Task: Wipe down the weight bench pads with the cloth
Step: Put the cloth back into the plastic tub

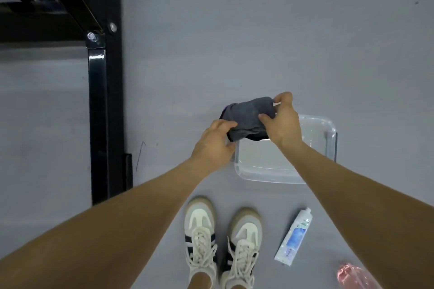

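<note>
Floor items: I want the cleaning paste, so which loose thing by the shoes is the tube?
The white tube with the blue label, lying flat right of the shoes. The clear tub and pink object differ.

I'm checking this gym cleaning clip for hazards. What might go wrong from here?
1. Both the left hand and right hand hold the grey cloth over the edge of the clear tub; if it is wet, drips could land on the floor and make it slippery.
2. The tube lies right beside the shoes, so a step could land on it.
</note>
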